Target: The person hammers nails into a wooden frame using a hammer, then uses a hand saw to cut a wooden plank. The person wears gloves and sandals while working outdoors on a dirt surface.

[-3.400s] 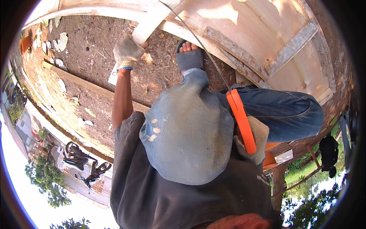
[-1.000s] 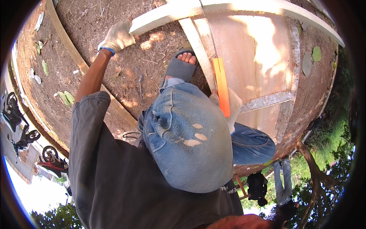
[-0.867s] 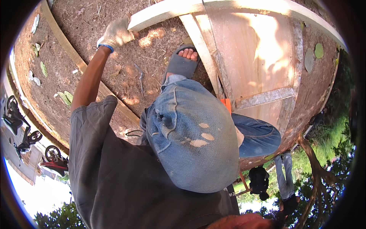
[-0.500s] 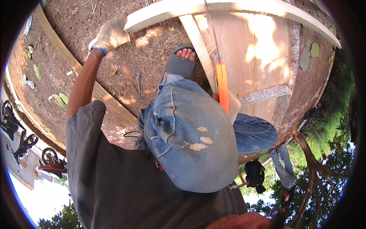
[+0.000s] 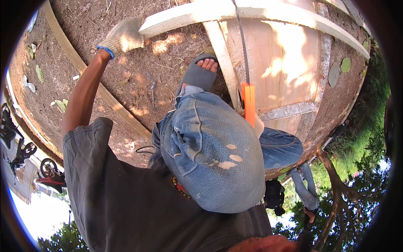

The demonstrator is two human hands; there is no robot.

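Note:
My left hand [image 5: 125,35], in a pale knit glove with a blue cuff, is closed around the left end of a long wooden strip [image 5: 180,17]. A handsaw with an orange handle [image 5: 248,103] lies across this strip, its thin dark blade [image 5: 242,46] crossing the wood toward the far edge. Gripping the saw handle is my right hand [image 5: 259,125], gloved too and mostly hidden behind my raised knee. Under the strip is a wooden panel [image 5: 268,63] framed with battens [image 5: 289,111]. My sandalled foot [image 5: 201,71] rests beside the panel's left batten.
Another long wooden strip [image 5: 105,94] lies on the dirt to the left. Leaves [image 5: 345,65] and twigs are scattered about. Motorbikes [image 5: 49,174] stand at the far left. At the lower right are a person in jeans [image 5: 305,189], another person in dark clothes [image 5: 274,195] and a tree [image 5: 336,185].
The saw and my right hand have drawn back toward me. My left hand stays on the strip's end, and the whole view has shifted slightly.

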